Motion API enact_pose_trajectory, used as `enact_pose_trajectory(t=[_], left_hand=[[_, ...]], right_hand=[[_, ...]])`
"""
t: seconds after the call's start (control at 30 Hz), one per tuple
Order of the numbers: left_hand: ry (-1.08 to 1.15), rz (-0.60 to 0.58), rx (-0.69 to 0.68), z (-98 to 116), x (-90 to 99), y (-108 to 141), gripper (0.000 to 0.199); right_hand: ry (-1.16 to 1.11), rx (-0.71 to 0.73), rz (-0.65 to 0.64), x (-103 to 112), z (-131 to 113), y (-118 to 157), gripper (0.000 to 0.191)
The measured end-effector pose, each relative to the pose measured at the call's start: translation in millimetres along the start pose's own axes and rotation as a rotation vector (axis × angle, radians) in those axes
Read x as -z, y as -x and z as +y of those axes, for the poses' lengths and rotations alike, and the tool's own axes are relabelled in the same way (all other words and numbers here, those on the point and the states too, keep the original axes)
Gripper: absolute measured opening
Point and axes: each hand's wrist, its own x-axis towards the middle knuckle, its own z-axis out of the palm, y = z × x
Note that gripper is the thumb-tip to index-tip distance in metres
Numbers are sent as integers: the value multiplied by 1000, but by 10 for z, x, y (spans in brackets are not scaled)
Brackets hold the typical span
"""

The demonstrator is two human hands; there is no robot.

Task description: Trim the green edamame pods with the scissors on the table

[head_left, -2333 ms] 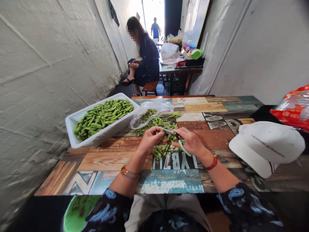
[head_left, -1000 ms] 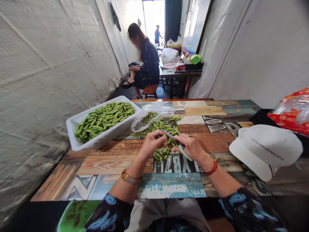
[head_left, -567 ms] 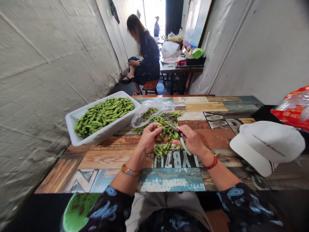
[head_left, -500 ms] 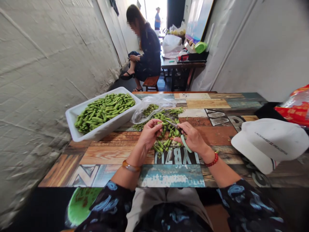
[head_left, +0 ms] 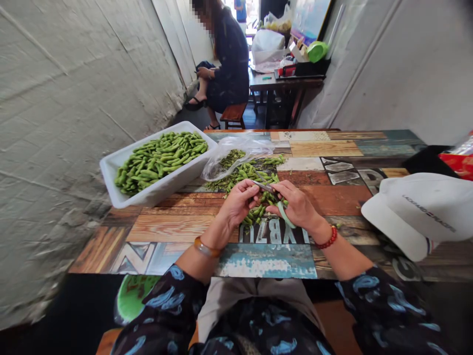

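My right hand (head_left: 295, 204) holds a pair of scissors with pale green handles (head_left: 285, 215), its metal blades (head_left: 263, 186) pointing left. The blade tips reach the fingertips of my left hand (head_left: 242, 201). That hand is closed in a pinch on what seems to be an edamame pod, almost wholly hidden by the fingers. Loose edamame pods (head_left: 254, 215) lie on the table under and beyond both hands. A clear plastic bag (head_left: 216, 170) lies behind them, beside stem trimmings (head_left: 232, 159). To the left, a white plastic tub (head_left: 168, 180) is heaped with edamame pods (head_left: 158, 160).
A white cap (head_left: 414, 212) sits on the right of the wood-patterned table (head_left: 177, 227), with red packaging (head_left: 458, 165) behind it. A green container (head_left: 133, 298) is below the table's front edge. Beyond, a person (head_left: 231, 64) sits on a stool near a side table (head_left: 268, 84).
My view has tipped downward, so the table and tub appear higher. My hands have come closer together, and the scissor tips are now at my left fingertips.
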Motion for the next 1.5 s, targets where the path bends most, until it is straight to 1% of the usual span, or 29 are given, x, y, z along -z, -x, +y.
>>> enact_pose_trajectory(t=[0.13,0.27,0.4,0.53,0.63,0.77,0.93,1.0,1.03,1.1,1.23,1.27,1.33,1.43,1.5], left_hand=[[-13,-44,0,-21,-15,5,38],[-43,-59,-11,-14,-1,-5,37],[-121,-16,-66,45,38,-18,34],[-202,16,-119,134,77,-28,27],[-172,24,-108,159,85,-30,28],[-154,42,-98,182,107,-38,27],[12,113,-120,349,230,-53,22],[23,125,-120,410,273,-50,19],[-6,117,-117,429,286,-45,18],[-156,85,-116,440,296,-31,15],[-738,-22,-215,392,310,-7,8],[-865,-54,-247,375,322,-5,6],[-1049,-103,-289,340,356,-11,2],[-1236,-112,-308,295,413,-40,18],[-1323,-101,-294,270,435,-67,23]], right_hand=[[-8,2,15,-1,-20,11,46],[40,2,21,-6,-24,26,44],[90,12,-1,6,-1,32,42],[90,-60,-36,14,41,42,43],[84,-59,-38,-5,60,56,43],[75,-33,-3,-11,72,60,40],[111,-61,74,71,153,53,45],[121,-70,81,95,192,60,47],[123,-74,78,101,206,65,47],[121,-78,60,102,221,76,48],[125,-72,41,95,216,90,48],[131,-72,43,96,213,90,49],[138,-77,47,100,211,90,50],[135,-95,46,106,211,87,51],[133,-105,42,107,206,86,51]])
